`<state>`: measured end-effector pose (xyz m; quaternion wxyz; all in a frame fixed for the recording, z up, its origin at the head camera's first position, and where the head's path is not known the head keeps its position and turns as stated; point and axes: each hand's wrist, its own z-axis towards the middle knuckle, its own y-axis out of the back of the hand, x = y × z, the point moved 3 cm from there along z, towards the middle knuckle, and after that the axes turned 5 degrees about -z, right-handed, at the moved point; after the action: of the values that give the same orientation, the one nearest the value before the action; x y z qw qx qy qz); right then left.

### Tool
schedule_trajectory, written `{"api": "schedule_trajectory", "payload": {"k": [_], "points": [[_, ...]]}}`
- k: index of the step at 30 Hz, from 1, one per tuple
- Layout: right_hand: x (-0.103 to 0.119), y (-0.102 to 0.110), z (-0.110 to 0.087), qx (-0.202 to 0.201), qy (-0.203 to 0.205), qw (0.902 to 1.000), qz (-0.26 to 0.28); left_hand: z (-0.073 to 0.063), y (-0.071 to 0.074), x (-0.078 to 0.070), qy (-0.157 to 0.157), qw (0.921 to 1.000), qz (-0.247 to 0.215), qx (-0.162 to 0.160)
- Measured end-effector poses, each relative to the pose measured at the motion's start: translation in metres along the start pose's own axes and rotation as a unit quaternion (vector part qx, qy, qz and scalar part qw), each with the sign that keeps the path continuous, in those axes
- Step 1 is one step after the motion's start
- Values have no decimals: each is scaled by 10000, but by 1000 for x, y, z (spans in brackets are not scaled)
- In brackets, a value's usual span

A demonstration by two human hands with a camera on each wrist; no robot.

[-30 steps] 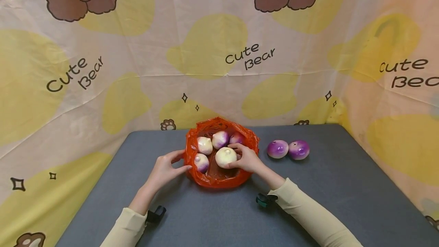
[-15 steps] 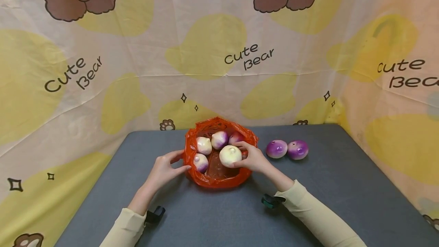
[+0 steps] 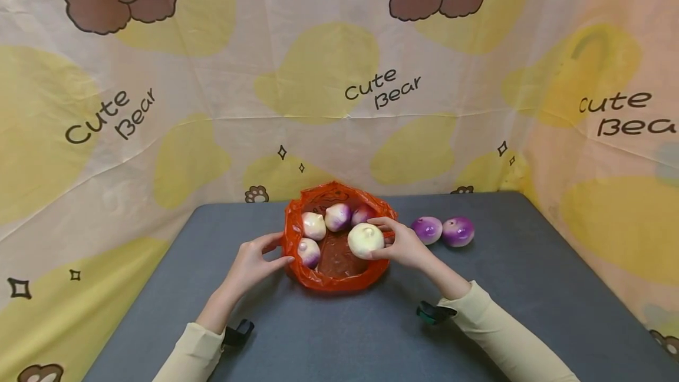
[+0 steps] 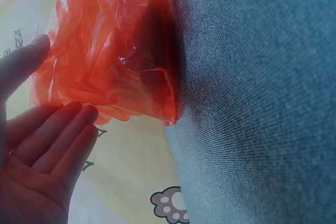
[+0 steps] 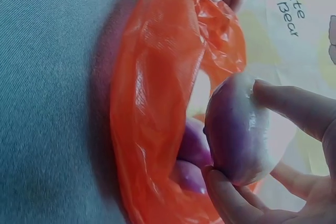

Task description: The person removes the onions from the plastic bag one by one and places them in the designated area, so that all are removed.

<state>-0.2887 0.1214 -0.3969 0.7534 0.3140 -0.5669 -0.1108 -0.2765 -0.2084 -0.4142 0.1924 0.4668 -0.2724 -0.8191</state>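
In the head view, my right hand (image 3: 403,243) grips a round onion (image 3: 366,241) by its side, fingers above and thumb below, over the right part of a red plastic bag (image 3: 339,283). The right wrist view shows this onion (image 5: 241,129) as purple on one side and pale on the other, raised at the bag's mouth. Several more onions lie inside the bag, among them a whitish onion (image 3: 314,226) and a white-and-purple onion (image 3: 309,252). My left hand (image 3: 254,261) rests against the bag's left side. Its fingers (image 4: 58,145) are extended and spread from the thumb.
Two purple onions, a nearer-to-bag onion (image 3: 427,230) and an outer onion (image 3: 458,231), sit side by side right of the bag. A grey table (image 3: 318,335) bears everything. A printed cloth (image 3: 329,75) hangs behind it.
My right hand has moved rightward with the onion, from over the bag's middle to near its right rim. The left hand has stayed at the bag's left side.
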Motion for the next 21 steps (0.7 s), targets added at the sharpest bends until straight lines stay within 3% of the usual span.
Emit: {"api": "schedule_trajectory", "payload": {"k": [21], "points": [[-9,29,-22,-86,70,9999,74,1,0,-3,8,10000,62,-12]]}}
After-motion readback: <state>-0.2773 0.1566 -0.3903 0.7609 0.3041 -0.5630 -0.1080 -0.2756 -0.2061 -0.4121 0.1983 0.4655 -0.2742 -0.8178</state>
